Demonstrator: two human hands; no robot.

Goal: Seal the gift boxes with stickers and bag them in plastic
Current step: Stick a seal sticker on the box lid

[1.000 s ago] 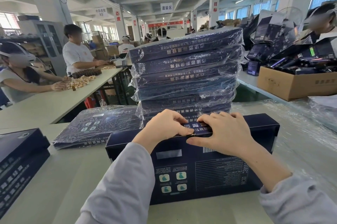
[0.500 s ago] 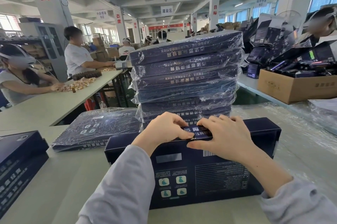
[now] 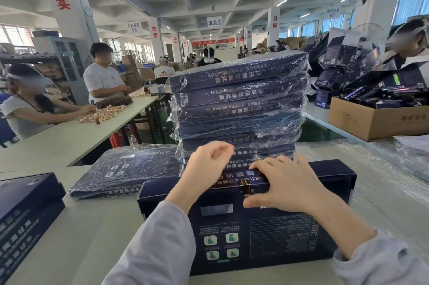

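A dark blue gift box lies in front of me on the table, its printed back facing up. A small gold sticker sits on its far edge, over the flap seam. My right hand rests on that edge just right of the sticker, with spread fingers on top and the thumb pressing the near face. Over the edge to the sticker's left, my left hand is lifted with its fingers curled and nothing visible in it. Right behind the box rises a tall stack of plastic-bagged boxes.
One bagged box lies flat at the left of the stack. Unbagged blue boxes are piled at my near left. Clear plastic covers the table on the right, behind it a cardboard carton of products. Other people work at the left table.
My left hand has lifted off the box edge and drawn back left, uncovering the gold sticker. My right hand stays on the edge, its thumb now on the near face.
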